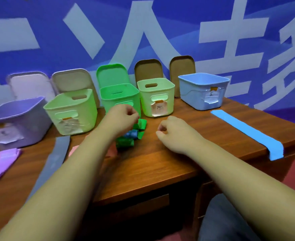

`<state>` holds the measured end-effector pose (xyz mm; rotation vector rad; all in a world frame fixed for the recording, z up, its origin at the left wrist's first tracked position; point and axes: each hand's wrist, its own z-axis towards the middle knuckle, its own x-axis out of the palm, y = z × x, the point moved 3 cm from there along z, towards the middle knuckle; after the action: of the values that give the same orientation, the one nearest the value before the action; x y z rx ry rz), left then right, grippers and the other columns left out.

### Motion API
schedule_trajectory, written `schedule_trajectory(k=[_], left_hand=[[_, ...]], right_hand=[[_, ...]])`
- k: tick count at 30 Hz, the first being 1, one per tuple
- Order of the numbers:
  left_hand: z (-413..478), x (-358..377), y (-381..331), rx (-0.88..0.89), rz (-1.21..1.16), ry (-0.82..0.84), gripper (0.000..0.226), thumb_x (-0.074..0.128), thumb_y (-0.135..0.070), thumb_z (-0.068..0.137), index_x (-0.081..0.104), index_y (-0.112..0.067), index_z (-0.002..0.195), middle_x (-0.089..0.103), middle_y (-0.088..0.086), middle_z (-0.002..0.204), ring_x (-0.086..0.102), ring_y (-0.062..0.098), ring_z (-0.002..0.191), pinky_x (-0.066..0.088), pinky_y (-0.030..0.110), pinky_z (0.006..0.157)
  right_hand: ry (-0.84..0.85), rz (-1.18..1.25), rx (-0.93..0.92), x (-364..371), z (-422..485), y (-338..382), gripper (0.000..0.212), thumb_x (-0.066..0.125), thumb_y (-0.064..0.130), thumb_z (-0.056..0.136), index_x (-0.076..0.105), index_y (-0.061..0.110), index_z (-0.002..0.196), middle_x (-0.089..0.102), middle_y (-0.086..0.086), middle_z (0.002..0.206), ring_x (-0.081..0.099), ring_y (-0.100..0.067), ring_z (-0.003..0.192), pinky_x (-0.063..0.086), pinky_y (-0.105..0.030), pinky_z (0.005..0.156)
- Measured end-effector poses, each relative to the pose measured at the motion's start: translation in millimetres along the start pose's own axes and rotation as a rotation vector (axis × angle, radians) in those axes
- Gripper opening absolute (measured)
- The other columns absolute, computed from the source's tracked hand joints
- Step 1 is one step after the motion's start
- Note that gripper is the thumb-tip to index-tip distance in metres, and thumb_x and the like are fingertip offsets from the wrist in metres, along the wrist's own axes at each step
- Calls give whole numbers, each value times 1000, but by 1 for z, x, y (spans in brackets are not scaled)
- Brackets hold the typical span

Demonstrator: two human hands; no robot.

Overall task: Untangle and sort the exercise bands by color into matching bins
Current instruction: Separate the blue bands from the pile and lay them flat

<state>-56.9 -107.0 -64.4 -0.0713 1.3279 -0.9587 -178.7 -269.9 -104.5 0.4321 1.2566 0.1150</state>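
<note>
A knotted bundle of green and blue exercise bands (130,135) lies on the wooden table (160,162) in front of the bins. My left hand (123,117) is curled over the bundle's top and grips a green band (140,124) of it. To the right, my right hand (171,130) rests on the table with curled fingers that hold nothing, a short gap from the bundle. Along the back stand a purple bin (13,117), a pale green bin (72,110), a bright green bin (119,94), a second pale green bin (155,94) and a blue bin (202,87).
A blue band (247,131) lies flat at the right and hangs over the table's edge. A grey band (56,153) and a purple band (4,162) lie at the left; a pink band (73,149) peeks out beside my left forearm. Lids (148,68) lean on the wall.
</note>
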Motion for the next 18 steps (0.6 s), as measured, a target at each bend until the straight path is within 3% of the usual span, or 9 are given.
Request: schedule_trajectory(k=[3, 6, 9, 12, 15, 18], left_hand=[[-12, -16, 33, -38, 118, 97, 9, 69, -25, 91, 75, -24, 99, 77, 1, 89, 72, 22, 79, 50, 27, 57], [-24, -11, 51, 8, 292, 232, 26, 76, -33, 91, 73, -27, 116, 75, -3, 107, 68, 20, 96, 52, 30, 81], [-25, -2, 61, 40, 297, 151, 35, 72, -35, 94, 67, -25, 127, 72, -3, 111, 65, 21, 104, 48, 31, 84], [-17, 6, 63, 54, 357, 51, 36, 68, -39, 96, 67, -28, 131, 67, 4, 111, 63, 27, 109, 49, 36, 88], [-10, 15, 57, 73, 426, 65, 36, 67, -41, 97, 69, -34, 132, 49, 0, 103, 62, 29, 109, 52, 38, 91], [-3, 20, 51, 73, 450, 31, 35, 69, -44, 97, 70, -35, 131, 46, -2, 105, 61, 27, 108, 50, 35, 85]], right_hand=[[12, 41, -62, 18, 26, 27, 24, 58, 40, 99, 78, 28, 103, 73, 1, 105, 67, -22, 101, 56, -41, 87], [63, 100, -76, 39, 44, 37, 21, 60, 38, 97, 78, 28, 100, 72, 5, 93, 66, -19, 91, 49, -35, 73], [57, 235, -66, 55, 51, 32, 16, 62, 36, 98, 77, 29, 96, 73, 7, 93, 66, -17, 92, 52, -35, 78], [20, 408, -51, 58, 51, 24, 13, 65, 30, 99, 78, 31, 98, 74, 9, 90, 65, -12, 88, 47, -26, 74], [65, 484, -69, 60, 50, 18, 27, 63, 22, 100, 78, 39, 113, 77, 12, 93, 65, -2, 91, 45, -19, 74], [81, 518, -79, 60, 50, 14, 39, 60, 20, 101, 74, 47, 125, 77, 14, 96, 64, 6, 86, 41, -16, 71]])
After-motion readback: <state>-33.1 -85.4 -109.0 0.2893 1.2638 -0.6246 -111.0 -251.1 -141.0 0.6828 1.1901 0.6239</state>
